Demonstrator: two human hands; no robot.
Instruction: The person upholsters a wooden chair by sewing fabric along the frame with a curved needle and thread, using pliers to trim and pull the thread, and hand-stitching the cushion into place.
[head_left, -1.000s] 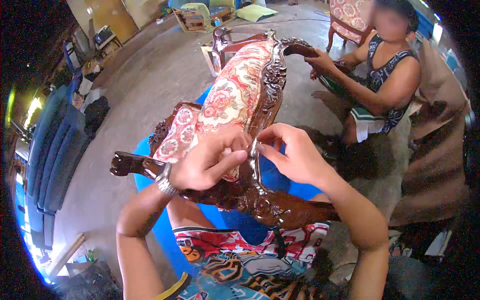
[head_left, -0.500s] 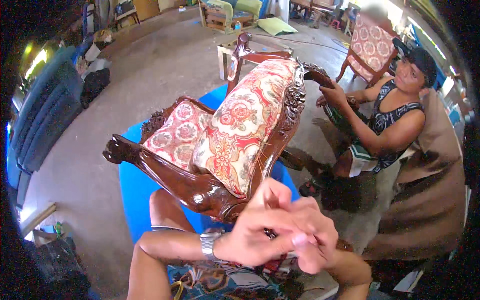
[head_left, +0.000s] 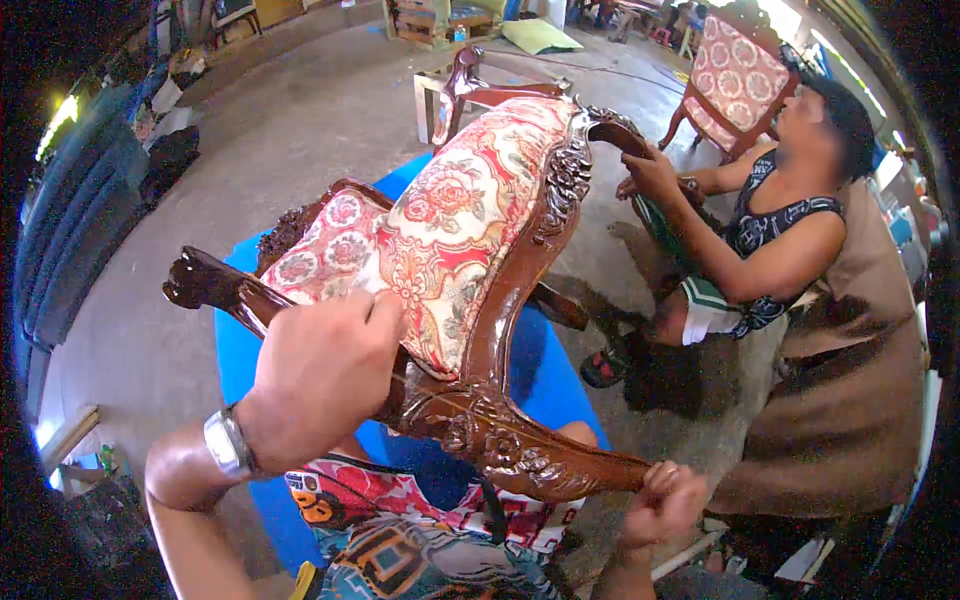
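A carved, glossy dark-wood armchair frame [head_left: 525, 375] lies tilted in front of me, with a red-and-cream floral padded back [head_left: 465, 210] and a matching seat [head_left: 335, 240]. My left hand [head_left: 325, 355], a metal watch on its wrist, is closed in a pinch in front of the armrest, by the back's lower corner. My right hand [head_left: 665, 505] is closed in a fist by the tip of the carved rail nearest me. What either hand grips is hidden or too small to make out.
Blue material [head_left: 245, 340] lies under the chair. A seated person [head_left: 790, 220] on the right has a hand on the frame's far end. Brown cloth [head_left: 840, 400] drapes at right. Another floral chair [head_left: 735, 85] stands behind. Dark blue cushions [head_left: 85, 210] line the left.
My hands, together in front of the chair before, have moved apart: left hand to the left, right hand a little right toward the rail's end. The other person's head has turned.
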